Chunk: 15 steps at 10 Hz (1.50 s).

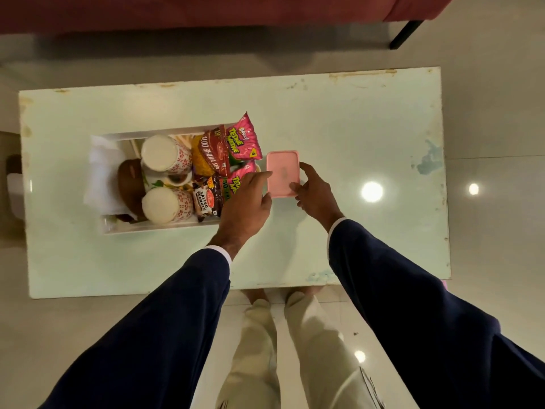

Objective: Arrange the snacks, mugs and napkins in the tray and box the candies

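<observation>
While both hands frame the pink candy box (283, 172), the lid sits on, seemingly being seated. Left hand (246, 199) lays straight fingers along its near-left edge; right hand (314, 191) pinches its right rim, likely steadying it. It rests on the bench (368, 128) just beside the tray (153, 228) (2 mugs (163, 153), napkins (101, 175) and snack packets (227, 149) already packed).

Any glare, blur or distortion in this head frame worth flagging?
Head view: lamp glare spots on the glossy table and floor; wide-angle bending at the edges; dim, warm light; the pink box and snack packets stay legible; both hands sharp.
</observation>
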Each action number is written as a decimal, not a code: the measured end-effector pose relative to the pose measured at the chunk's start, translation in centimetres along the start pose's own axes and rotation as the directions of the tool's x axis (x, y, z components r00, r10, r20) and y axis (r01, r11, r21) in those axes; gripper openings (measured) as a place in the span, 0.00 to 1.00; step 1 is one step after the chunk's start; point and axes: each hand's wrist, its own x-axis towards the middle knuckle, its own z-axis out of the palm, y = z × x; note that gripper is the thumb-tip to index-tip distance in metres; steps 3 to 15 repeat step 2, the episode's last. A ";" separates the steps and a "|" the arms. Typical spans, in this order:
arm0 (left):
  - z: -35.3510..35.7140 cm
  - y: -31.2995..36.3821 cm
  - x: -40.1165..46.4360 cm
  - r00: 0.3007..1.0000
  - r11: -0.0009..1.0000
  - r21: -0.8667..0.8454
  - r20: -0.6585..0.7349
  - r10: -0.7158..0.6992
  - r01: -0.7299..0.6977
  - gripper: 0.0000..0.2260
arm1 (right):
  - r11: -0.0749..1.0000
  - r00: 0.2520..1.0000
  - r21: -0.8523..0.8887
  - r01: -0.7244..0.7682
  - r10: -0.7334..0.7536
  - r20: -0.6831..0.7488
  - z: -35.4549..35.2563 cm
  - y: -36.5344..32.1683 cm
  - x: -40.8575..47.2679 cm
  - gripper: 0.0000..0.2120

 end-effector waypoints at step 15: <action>-2.3 -0.7 -1.9 0.998 0.996 -0.072 0.026 0.062 -0.060 0.20 | 0.985 0.997 -0.168 -0.040 0.028 -0.073 -0.5 -0.8 -2.3 0.28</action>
